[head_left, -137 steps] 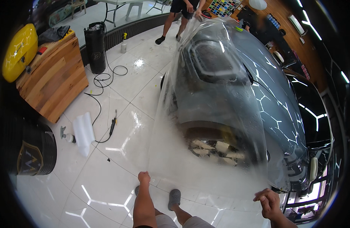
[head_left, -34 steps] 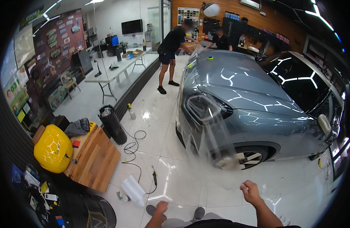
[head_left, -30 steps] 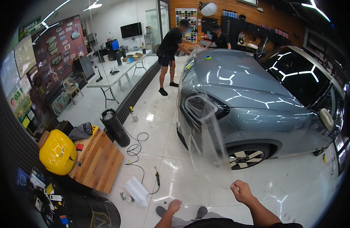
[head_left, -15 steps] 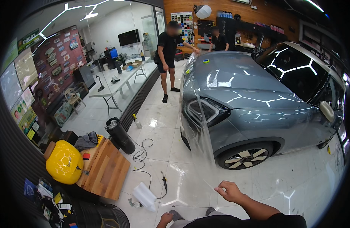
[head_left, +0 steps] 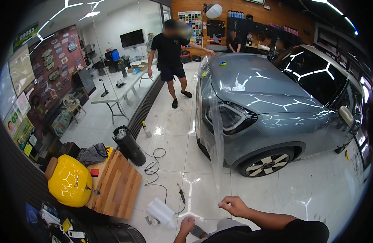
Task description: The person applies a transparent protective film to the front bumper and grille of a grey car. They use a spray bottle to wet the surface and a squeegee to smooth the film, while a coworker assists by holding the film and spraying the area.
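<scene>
My right hand [head_left: 234, 206] is closed in a pinch on the lower end of a long sheet of clear film [head_left: 217, 162]. The film runs up from there to the front corner of a grey-blue car [head_left: 265, 105], passing beside the headlight [head_left: 231, 117] and hanging clear of the front wheel [head_left: 267, 163]. My left hand [head_left: 187, 224] is low in front of me with its fingers curled; whether anything is in them is hidden. At the far front of the car, a person in black [head_left: 170, 52] reaches one hand to the hood edge, by the film's far end.
A yellow-green tape roll [head_left: 223, 63] lies on the hood. On the floor are a thin black torch-like tool [head_left: 181, 194] with a cable, a white roll [head_left: 161, 211], a spray bottle [head_left: 146, 129] and a black cylinder [head_left: 129, 143]. A wooden box [head_left: 120, 184] stands left; another person [head_left: 234, 42] is behind the hood.
My right hand has shifted left with the film's end, and the film hangs narrower and steeper. My left hand has come up slightly. The person in black has stepped and leaned leftward.
</scene>
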`<state>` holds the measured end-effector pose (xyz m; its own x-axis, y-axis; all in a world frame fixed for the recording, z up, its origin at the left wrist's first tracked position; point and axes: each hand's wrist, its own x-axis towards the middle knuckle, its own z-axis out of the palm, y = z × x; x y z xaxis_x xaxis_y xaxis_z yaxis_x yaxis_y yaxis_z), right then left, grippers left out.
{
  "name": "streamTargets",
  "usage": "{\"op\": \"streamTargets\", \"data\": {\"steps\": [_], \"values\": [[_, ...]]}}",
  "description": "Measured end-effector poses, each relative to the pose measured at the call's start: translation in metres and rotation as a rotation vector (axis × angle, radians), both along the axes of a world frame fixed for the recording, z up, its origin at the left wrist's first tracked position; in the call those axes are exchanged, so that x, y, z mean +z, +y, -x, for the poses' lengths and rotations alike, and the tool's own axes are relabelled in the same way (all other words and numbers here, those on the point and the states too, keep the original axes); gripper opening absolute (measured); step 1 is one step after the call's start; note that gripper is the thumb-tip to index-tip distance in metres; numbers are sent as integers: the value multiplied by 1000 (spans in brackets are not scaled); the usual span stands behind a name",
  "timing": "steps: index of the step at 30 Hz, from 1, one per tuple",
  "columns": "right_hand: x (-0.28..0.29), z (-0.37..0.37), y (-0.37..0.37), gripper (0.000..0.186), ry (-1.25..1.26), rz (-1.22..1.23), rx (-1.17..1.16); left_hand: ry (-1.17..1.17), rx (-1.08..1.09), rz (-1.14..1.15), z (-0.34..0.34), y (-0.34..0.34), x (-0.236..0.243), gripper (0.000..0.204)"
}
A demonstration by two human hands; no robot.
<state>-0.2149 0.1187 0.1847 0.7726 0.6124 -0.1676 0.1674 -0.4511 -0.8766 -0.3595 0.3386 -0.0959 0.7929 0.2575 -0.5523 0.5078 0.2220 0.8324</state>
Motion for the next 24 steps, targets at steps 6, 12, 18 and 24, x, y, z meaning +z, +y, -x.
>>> {"op": "streamTargets", "data": {"steps": [6, 12, 18, 24], "values": [[-5, 3, 63, 22, -160, -103, 171, -643, -357, -628, -58, -10, 228, 39], [8, -12, 106, 21, -189, -266, 337, -619, -9, -857, -59, 9, 231, 26], [9, -10, 132, 22, -223, -299, 423, -670, -67, -1097, -50, 47, 236, 12], [29, 14, 136, 27, -84, -144, 415, -703, -52, -1115, -32, 86, 237, 8]]}}
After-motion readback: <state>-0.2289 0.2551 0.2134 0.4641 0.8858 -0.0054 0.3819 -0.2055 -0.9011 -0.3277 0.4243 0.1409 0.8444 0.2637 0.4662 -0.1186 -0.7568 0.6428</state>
